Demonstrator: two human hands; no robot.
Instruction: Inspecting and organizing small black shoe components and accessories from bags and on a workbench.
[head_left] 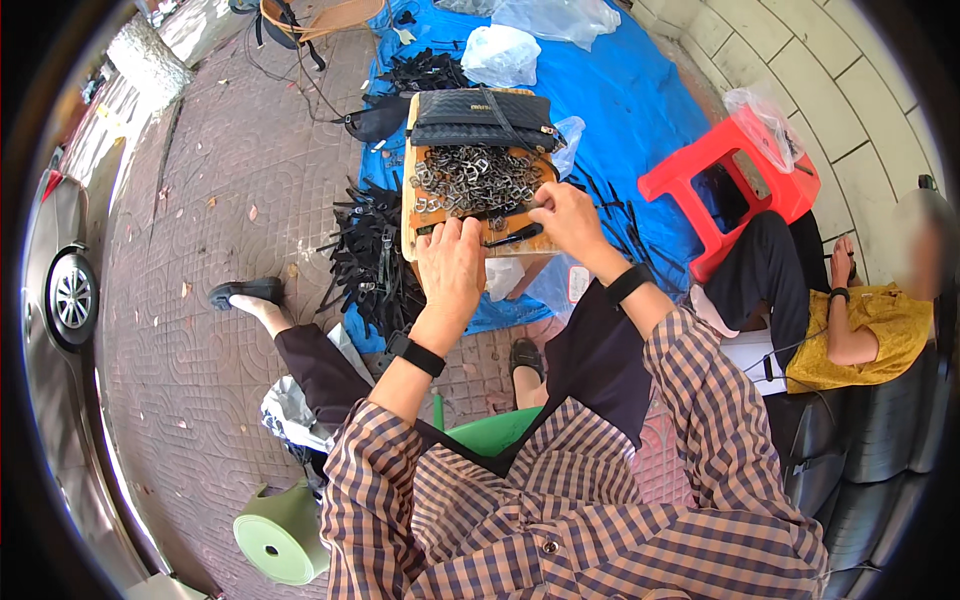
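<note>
My left hand is closed at the front edge of a small wooden table, its fingers pinching one end of a short black strap. The strap points right, toward my other hand. My right hand has thumb and forefinger pressed together just above the strap's right end. What lies in that pinch is too small to make out. Just beyond both hands is a heap of silver metal buckles. A black woven-pattern bag lies behind the heap on the tabletop.
Black straps are piled left of the table on a blue tarp. To the right stand a red plastic stool and a seated person in a yellow top. A green roll-shaped stool stands lower left; a car is farther left.
</note>
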